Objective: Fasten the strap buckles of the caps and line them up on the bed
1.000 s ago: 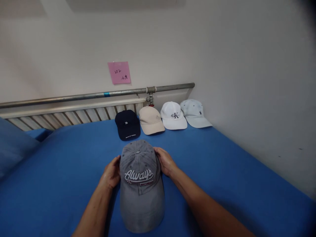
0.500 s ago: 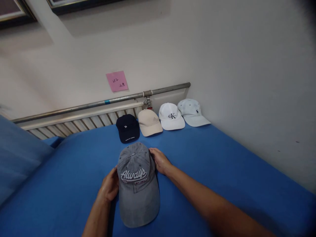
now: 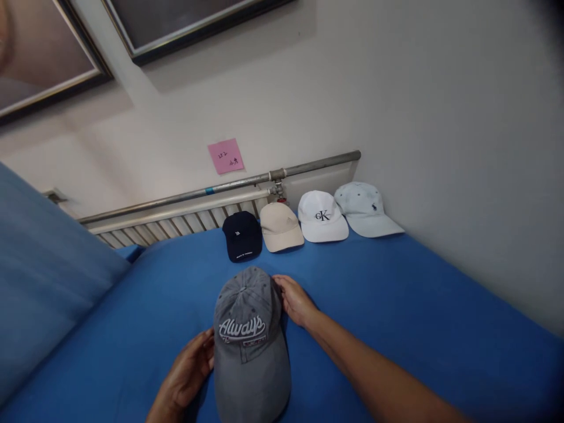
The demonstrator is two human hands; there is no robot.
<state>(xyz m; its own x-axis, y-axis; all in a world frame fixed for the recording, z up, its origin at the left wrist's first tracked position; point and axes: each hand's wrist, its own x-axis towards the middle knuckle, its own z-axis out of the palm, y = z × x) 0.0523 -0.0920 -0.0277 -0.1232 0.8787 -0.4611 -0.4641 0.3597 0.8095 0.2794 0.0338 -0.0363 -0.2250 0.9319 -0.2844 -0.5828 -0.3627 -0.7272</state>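
Observation:
A grey cap (image 3: 249,346) with "Always" stitched in white lies on the blue sheet (image 3: 396,305), brim toward me. My left hand (image 3: 189,373) rests against its left side near the brim, fingers curled at the edge. My right hand (image 3: 294,298) touches the crown's right rear, fingers bent onto the fabric. Both hands are on the cap's sides; it sits flat on the bed.
Several caps line the back of the bed: navy (image 3: 241,236), beige (image 3: 279,226), white with a black logo (image 3: 321,216), pale blue (image 3: 365,208). A metal pipe (image 3: 229,187) and radiator run behind. A pink note (image 3: 225,155), picture frames and a blue pillow (image 3: 39,276) are also in view.
The view has tilted up and left, showing picture frames. My left hand has slid back along the cap toward the brim; the right hand stays at the crown.

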